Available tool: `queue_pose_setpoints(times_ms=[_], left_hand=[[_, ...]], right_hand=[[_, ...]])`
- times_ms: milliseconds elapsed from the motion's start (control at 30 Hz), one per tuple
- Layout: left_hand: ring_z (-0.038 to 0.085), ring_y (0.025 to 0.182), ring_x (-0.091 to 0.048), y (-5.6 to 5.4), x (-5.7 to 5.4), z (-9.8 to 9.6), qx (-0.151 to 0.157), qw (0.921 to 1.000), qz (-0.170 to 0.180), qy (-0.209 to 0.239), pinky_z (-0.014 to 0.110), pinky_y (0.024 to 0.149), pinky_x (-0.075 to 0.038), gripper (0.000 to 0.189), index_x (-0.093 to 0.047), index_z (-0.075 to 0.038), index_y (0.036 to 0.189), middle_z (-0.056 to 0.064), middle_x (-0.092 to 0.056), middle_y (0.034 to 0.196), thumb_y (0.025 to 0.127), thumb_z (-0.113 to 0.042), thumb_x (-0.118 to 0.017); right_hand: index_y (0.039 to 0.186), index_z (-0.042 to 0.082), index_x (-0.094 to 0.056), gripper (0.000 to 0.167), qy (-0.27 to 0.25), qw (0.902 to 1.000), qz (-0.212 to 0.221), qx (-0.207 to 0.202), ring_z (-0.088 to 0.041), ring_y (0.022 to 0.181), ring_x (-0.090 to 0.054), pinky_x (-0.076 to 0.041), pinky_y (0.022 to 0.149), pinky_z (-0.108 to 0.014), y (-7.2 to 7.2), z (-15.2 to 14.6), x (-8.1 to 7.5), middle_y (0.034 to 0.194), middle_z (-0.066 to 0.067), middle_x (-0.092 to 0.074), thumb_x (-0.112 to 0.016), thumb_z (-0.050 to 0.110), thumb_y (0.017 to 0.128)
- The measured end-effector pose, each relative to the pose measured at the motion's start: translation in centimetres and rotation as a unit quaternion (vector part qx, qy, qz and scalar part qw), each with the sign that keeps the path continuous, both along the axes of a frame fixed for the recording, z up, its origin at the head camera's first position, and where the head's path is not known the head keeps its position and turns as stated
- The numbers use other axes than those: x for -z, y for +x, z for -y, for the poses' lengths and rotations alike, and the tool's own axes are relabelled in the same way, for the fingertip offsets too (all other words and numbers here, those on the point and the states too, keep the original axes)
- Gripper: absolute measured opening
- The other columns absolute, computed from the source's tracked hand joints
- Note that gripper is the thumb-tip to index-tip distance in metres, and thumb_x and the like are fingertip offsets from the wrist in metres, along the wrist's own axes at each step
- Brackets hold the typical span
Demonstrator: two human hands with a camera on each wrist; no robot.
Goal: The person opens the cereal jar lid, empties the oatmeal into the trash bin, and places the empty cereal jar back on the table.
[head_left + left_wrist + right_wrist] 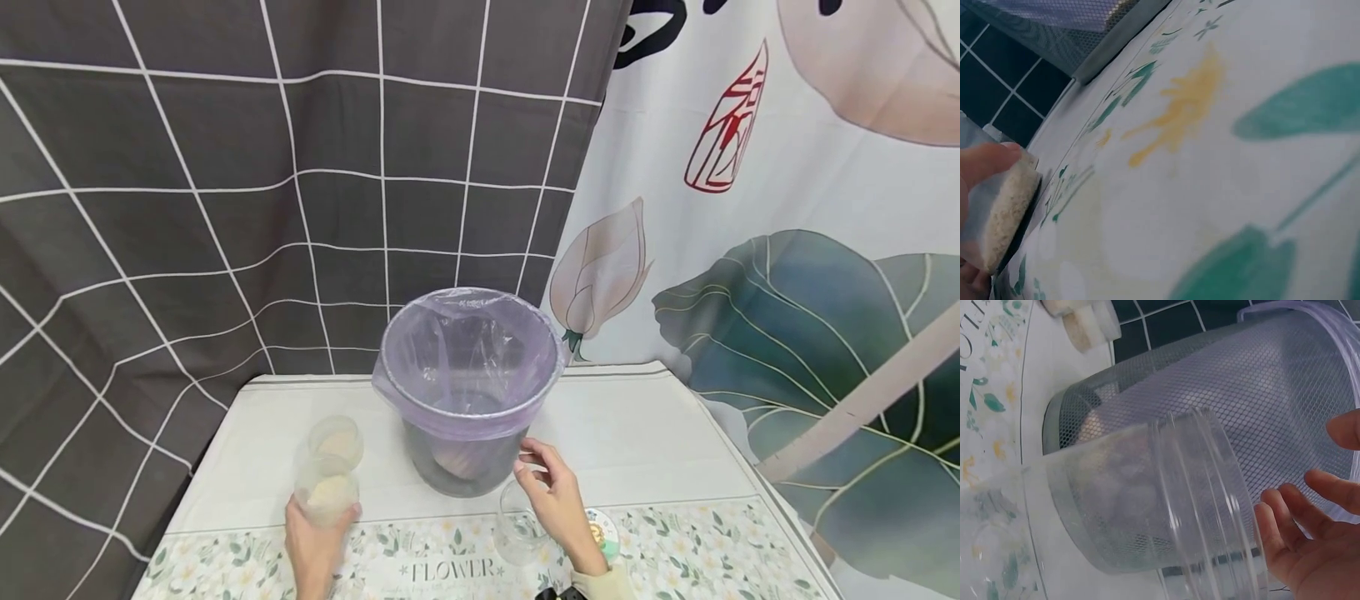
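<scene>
My left hand (pixel 318 537) grips a translucent jar (pixel 327 493) with pale grains in its bottom. In the left wrist view, the thumb (pixel 991 161) lies against the wall of this jar, above the grains (pixel 1011 203). Just behind it stands a second translucent jar (pixel 335 440) with similar pale contents. My right hand (pixel 557 498) is beside an empty clear jar (pixel 516 529), its fingers loosely bent and holding nothing. In the right wrist view, the fingers (pixel 1310 512) are close to the rim of the clear jar (pixel 1129 494); whether they touch it, I cannot tell.
A mesh bin (pixel 465 458) with a purple liner bag (pixel 468 425) stands at the middle back of the table; something pale shows low inside. Partly behind my right wrist lies a round white and green item (pixel 609 542). Curtains hang behind the table.
</scene>
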State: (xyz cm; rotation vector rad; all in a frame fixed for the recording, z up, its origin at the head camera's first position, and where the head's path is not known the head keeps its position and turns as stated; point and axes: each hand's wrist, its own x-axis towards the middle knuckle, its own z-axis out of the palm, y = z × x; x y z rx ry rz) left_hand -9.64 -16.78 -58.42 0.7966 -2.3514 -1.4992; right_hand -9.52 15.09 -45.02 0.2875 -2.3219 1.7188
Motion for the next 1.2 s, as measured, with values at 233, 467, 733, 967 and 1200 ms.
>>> queue_pose_setpoints(times_ms=[233, 467, 733, 967, 1200], left_hand=[[0.047, 0.121, -0.032, 1.1, -0.8, -1.5, 0.016, 0.9996, -0.024, -0.006, 0.061, 0.099, -0.026, 0.109, -0.015, -0.002, 0.143, 0.028, -0.031, 0.135, 0.063, -0.035, -0.082], [0.039, 0.114, -0.041, 2.2, -2.3, -4.0, 0.046, 0.9909, -0.119, -0.045, 0.057, 0.094, -0.033, 0.097, -0.032, -0.003, 0.135, 0.018, -0.041, 0.125, 0.058, -0.022, -0.086], [0.025, 0.106, -0.048, 2.6, -3.3, -6.6, 0.086, 0.9631, -0.23, -0.109, 0.047, 0.088, -0.041, 0.094, -0.042, -0.003, 0.126, 0.009, -0.046, 0.118, 0.046, -0.015, -0.091], [0.024, 0.109, -0.049, 2.9, -4.3, -8.5, 0.145, 0.9461, -0.253, -0.14, 0.048, 0.088, -0.047, 0.097, -0.043, -0.005, 0.128, 0.005, -0.044, 0.124, 0.045, -0.016, -0.091], [0.022, 0.108, -0.051, 2.9, -4.7, -9.7, 0.187, 0.93, -0.28, -0.148, 0.048, 0.089, -0.046, 0.093, -0.045, -0.007, 0.128, 0.002, -0.044, 0.124, 0.047, -0.019, -0.088]], right_hand=[[0.119, -0.004, -0.053, 0.034, 0.008, 0.9992, -0.036, -0.012, -0.024, 0.098, -0.057, -0.052, 0.079, -0.03, 0.1, 0.4, 0.5, 0.116, -0.015, -0.056, -0.058, 0.001, 0.086], [0.125, 0.009, -0.051, 0.042, 0.026, 0.9989, -0.034, -0.021, -0.021, 0.104, -0.053, -0.051, 0.082, -0.033, -0.5, 0.1, 3.0, 0.119, -0.006, -0.055, -0.064, 0.012, 0.085], [0.125, 0.008, -0.052, 0.051, 0.042, 0.9982, -0.042, -0.01, -0.023, 0.103, -0.054, -0.051, 0.08, -0.037, 0.0, 0.7, 2.7, 0.118, -0.005, -0.056, -0.071, 0.014, 0.078], [0.122, 0.0, -0.052, 0.054, 0.074, 0.9946, -0.069, -0.018, -0.018, 0.099, -0.052, -0.051, 0.076, -0.037, 1.9, 2.1, -0.5, 0.113, -0.006, -0.056, -0.073, 0.009, 0.073], [0.126, 0.003, -0.049, 0.066, 0.086, 0.9893, -0.107, -0.05, -0.032, 0.1, -0.049, -0.049, 0.075, -0.032, 1.7, 2.3, 0.5, 0.121, -0.014, -0.051, -0.078, 0.014, 0.068]])
